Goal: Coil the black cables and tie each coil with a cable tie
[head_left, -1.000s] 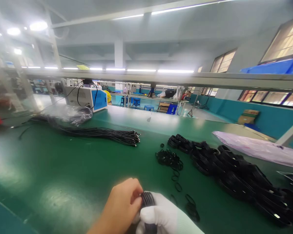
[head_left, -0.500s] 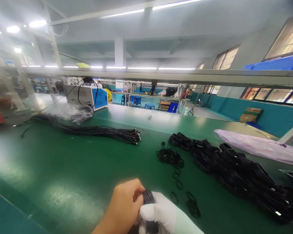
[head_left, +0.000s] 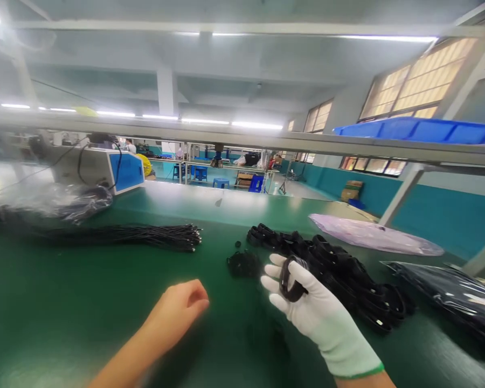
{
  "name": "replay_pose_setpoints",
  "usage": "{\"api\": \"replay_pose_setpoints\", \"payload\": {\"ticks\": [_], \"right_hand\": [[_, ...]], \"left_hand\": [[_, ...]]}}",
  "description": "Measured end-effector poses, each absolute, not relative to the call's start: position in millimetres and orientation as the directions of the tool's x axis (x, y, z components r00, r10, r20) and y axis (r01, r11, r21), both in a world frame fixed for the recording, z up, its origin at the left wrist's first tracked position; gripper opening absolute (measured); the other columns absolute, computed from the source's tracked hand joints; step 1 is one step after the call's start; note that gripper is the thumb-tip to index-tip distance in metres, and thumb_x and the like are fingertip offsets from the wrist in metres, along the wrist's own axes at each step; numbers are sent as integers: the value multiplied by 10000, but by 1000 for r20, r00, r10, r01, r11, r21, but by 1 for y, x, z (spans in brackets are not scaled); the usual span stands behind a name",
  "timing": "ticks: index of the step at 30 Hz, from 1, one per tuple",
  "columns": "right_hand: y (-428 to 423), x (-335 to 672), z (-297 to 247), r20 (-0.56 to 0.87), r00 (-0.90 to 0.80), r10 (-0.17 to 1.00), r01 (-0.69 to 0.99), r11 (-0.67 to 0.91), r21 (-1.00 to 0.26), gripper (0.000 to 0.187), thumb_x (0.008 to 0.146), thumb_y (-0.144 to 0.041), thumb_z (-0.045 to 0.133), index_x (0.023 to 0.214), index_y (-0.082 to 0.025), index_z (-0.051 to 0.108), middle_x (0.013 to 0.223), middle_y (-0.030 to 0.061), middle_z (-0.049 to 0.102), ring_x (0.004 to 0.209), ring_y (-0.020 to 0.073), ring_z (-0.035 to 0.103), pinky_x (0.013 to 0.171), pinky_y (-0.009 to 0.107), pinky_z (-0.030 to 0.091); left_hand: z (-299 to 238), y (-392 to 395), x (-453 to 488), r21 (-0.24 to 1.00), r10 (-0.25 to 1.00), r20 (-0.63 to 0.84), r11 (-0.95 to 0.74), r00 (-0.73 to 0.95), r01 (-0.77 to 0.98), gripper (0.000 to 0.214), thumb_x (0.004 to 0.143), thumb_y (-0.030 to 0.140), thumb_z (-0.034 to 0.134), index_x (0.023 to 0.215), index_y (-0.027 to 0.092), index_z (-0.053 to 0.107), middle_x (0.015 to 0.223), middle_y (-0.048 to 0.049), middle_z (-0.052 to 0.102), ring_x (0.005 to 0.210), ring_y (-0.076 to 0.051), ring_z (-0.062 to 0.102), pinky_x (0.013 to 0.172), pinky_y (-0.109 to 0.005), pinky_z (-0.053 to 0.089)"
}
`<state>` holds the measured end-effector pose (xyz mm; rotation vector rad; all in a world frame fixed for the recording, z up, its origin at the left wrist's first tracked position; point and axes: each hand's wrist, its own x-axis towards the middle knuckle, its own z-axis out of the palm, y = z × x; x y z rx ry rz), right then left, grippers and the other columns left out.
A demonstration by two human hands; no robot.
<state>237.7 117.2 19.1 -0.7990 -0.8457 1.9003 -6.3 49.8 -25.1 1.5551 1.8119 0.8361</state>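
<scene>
My right hand (head_left: 307,302), in a white glove with a green cuff edge, holds a small coil of black cable (head_left: 296,294) between thumb and fingers. Its fingers point left, spread behind the coil. To the left, my bare left hand (head_left: 184,303) hovers over the green table with its fingers curled closed; nothing shows in them. Just beyond the right hand lies a heap of black cable coils (head_left: 347,275). A blurred pile of thin black rings (head_left: 243,264) sits left of the gloved fingertips.
A bundle of straight black cables (head_left: 161,236) lies at the back left, near clear plastic (head_left: 81,202) and a blue-and-white machine (head_left: 125,170). Pinkish plastic (head_left: 372,233) and a dark plastic package (head_left: 448,291) lie to the right. A shelf rail (head_left: 242,137) crosses above the table (head_left: 117,318).
My hands have come apart. The right has carried the cable coil up and right toward the heap; the left has let go of it and moved left. The view has turned right.
</scene>
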Motion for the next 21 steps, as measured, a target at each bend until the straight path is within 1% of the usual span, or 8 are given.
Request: {"api": "replay_pose_setpoints", "payload": {"ticks": [3, 6, 10, 13, 15, 16, 18, 21], "right_hand": [[121, 243, 11, -229, -312, 922, -445, -355, -822, 470, 678, -350, 785, 1078, -194, 594, 966, 73, 689, 721, 168, 669, 510, 224, 514], [116, 234, -2, -214, -322, 922, -396, -337, -854, 503, 656, -347, 795, 1070, -176, 568, 901, 65, 679, 628, 137, 627, 424, 196, 451], [113, 221, -9, -178, -312, 933, -276, -269, -923, 513, 658, -328, 768, 1075, -152, 525, 747, 20, 627, 495, 100, 534, 343, 185, 364], [113, 213, -11, -185, -253, 950, -166, -231, -959, 515, 636, -315, 749, 1059, -151, 506, 781, 19, 604, 454, 85, 506, 312, 187, 338], [112, 207, -14, -191, -237, 953, -119, -223, -967, 512, 600, -284, 746, 1034, -161, 504, 857, 36, 607, 455, 83, 511, 296, 185, 324], [110, 203, -17, -192, -256, 947, -105, -225, -969, 505, 594, -276, 740, 1027, -166, 505, 852, 33, 607, 444, 79, 502, 294, 185, 313], [105, 198, -22, -203, -324, 924, -114, -251, -961, 474, 612, -277, 725, 1020, -170, 507, 737, -1, 592, 420, 71, 476, 319, 180, 306], [97, 196, -32, -258, -440, 860, -266, -400, -877, 451, 652, -330, 713, 1029, -183, 513, 608, -43, 536, 469, 76, 489, 438, 182, 374]], "left_hand": [[-39, 65, 33, 729, 997, -28, -30, 73, 684, 73, 744, 234, 553, 764, 216, 621, 761, 9, 639, 737, -182, 575, 662, -265, 403], [-54, 75, 70, 662, 972, -55, -136, 228, 737, 178, 624, 154, 636, 787, 226, 620, 878, -12, 654, 819, -225, 589, 736, -303, 408], [-64, 82, 79, 642, 974, -76, -115, 212, 758, 42, 734, 167, 511, 734, 209, 511, 794, -38, 601, 767, -222, 580, 699, -320, 413], [-64, 83, 64, 946, 983, -93, 38, 159, 321, 177, 843, 367, 432, 754, 215, 421, 683, 16, 497, 565, -137, 487, 545, -253, 378], [-61, 81, 58, 989, 980, -112, 126, 163, -81, 338, 815, 535, 481, 752, 214, 393, 662, 42, 452, 504, -97, 423, 494, -225, 346], [-60, 80, 57, 973, 979, -113, 144, 171, -181, 405, 776, 593, 524, 746, 213, 389, 663, 46, 449, 499, -88, 414, 490, -220, 341], [-59, 76, 58, 966, 978, -121, 155, 168, -205, 474, 723, 647, 575, 725, 212, 387, 651, 49, 446, 495, -83, 407, 491, -220, 336], [-56, 70, 59, 991, 987, -130, 133, 92, -31, 475, 720, 653, 582, 699, 213, 405, 625, 52, 440, 522, -96, 409, 509, -223, 333]]}}
